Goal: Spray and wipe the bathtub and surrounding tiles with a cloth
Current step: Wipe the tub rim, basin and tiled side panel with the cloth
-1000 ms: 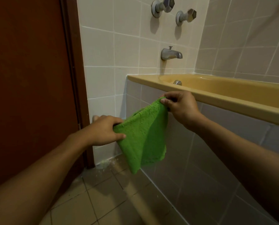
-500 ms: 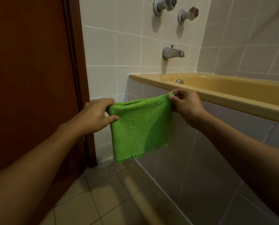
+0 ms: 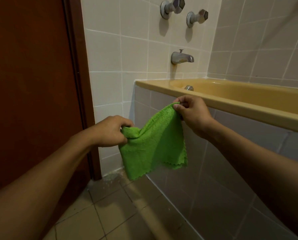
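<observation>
The green cloth (image 3: 153, 144) is held in the air in front of the tiled tub panel (image 3: 214, 170), just below the near rim of the yellow bathtub (image 3: 248, 108) — one top corner is pinched between thumb and fingertips of the right hand (image 3: 191, 113), the other is bunched in the curled fingers of the left hand (image 3: 110, 130). The right-hand pinch is judged light, so the corner could be lost and the cloth dropped onto the floor tiles (image 3: 106, 213), where grit is seen by the door (image 3: 32, 84). No spray bottle is seen — a dry wipe is a risk.
</observation>
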`<control>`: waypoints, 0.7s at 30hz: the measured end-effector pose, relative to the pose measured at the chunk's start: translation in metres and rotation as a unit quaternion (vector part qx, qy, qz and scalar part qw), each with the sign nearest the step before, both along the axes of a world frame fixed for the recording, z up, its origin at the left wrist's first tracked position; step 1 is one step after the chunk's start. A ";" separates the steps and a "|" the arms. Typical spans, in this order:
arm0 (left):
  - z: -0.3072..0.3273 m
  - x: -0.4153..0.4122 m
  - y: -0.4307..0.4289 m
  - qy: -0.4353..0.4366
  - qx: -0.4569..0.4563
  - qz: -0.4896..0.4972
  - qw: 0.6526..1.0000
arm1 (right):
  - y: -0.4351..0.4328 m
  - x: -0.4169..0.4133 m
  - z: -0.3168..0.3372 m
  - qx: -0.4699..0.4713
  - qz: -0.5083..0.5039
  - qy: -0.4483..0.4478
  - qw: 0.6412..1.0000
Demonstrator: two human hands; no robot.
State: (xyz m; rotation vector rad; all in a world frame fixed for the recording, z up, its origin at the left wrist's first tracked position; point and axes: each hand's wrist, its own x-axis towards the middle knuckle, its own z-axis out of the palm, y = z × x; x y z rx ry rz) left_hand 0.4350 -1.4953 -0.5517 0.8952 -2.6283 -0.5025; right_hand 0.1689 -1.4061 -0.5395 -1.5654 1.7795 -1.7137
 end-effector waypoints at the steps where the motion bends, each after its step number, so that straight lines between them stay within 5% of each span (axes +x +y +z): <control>1: 0.002 0.001 -0.002 -0.004 -0.011 0.016 1.000 | -0.001 -0.002 0.000 -0.002 -0.011 -0.006 1.000; 5: -0.004 0.014 -0.009 0.091 0.108 0.001 0.990 | 0.000 -0.011 0.005 -0.020 -0.043 -0.029 0.998; 8: -0.010 0.014 -0.001 0.258 0.232 -0.007 0.938 | 0.002 -0.010 0.008 -0.021 -0.032 -0.038 0.999; 11: -0.010 0.009 0.002 0.366 0.227 -0.006 0.902 | 0.003 -0.004 0.009 -0.014 -0.009 -0.028 0.999; 17: -0.012 0.004 -0.002 0.450 0.263 -0.005 0.853 | 0.006 -0.010 0.009 0.037 -0.031 -0.010 0.999; 21: -0.017 -0.006 0.002 0.475 0.211 0.042 0.853 | 0.005 -0.012 0.001 0.117 -0.043 0.034 0.992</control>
